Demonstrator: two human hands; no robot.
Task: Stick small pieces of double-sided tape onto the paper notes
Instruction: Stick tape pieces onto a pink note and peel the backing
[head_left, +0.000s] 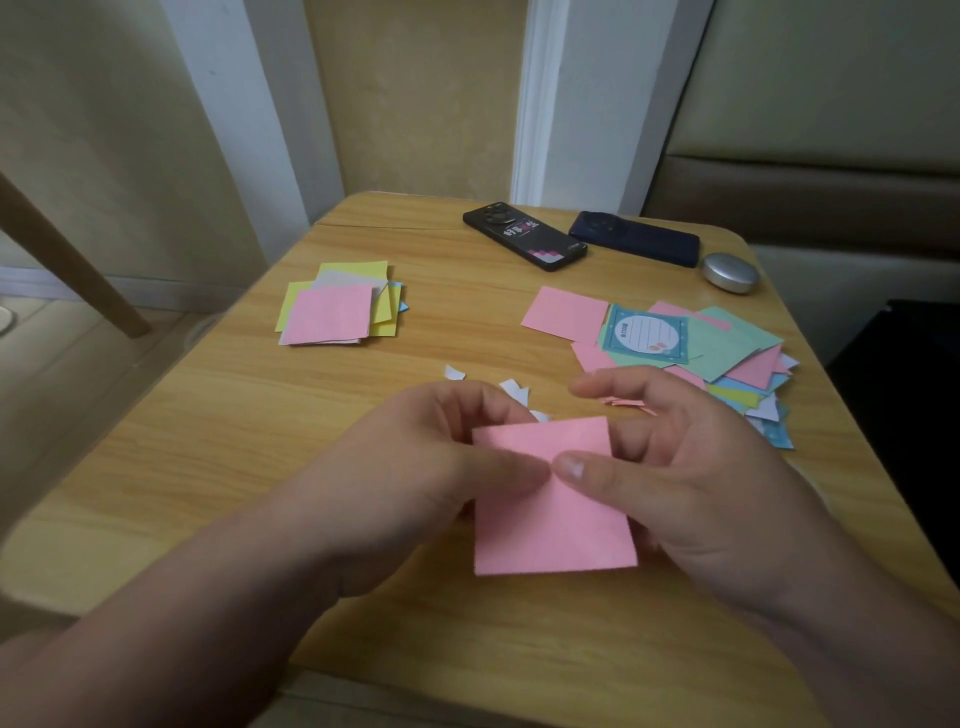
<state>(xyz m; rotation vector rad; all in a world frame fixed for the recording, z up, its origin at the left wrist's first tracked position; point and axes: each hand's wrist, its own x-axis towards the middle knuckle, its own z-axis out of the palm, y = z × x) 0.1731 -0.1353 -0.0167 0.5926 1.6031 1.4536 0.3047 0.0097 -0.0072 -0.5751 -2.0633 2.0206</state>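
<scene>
A pink paper note (550, 525) is held above the near middle of the wooden table (218, 426). My left hand (431, 457) pinches its upper left part, thumb on top. My right hand (670, 467) holds its right side, with the thumb pressing the note's upper middle, tip to tip with the left thumb. No tape piece is visible under the thumbs. Small white scraps (514, 389) lie just beyond my hands.
A stack of pink, yellow and white notes (337, 306) lies at the left. A loose spread of pink, green and blue notes (691, 348) covers the right. Two dark phones (524, 236) (634, 239) and a round silver case (730, 273) sit at the far edge.
</scene>
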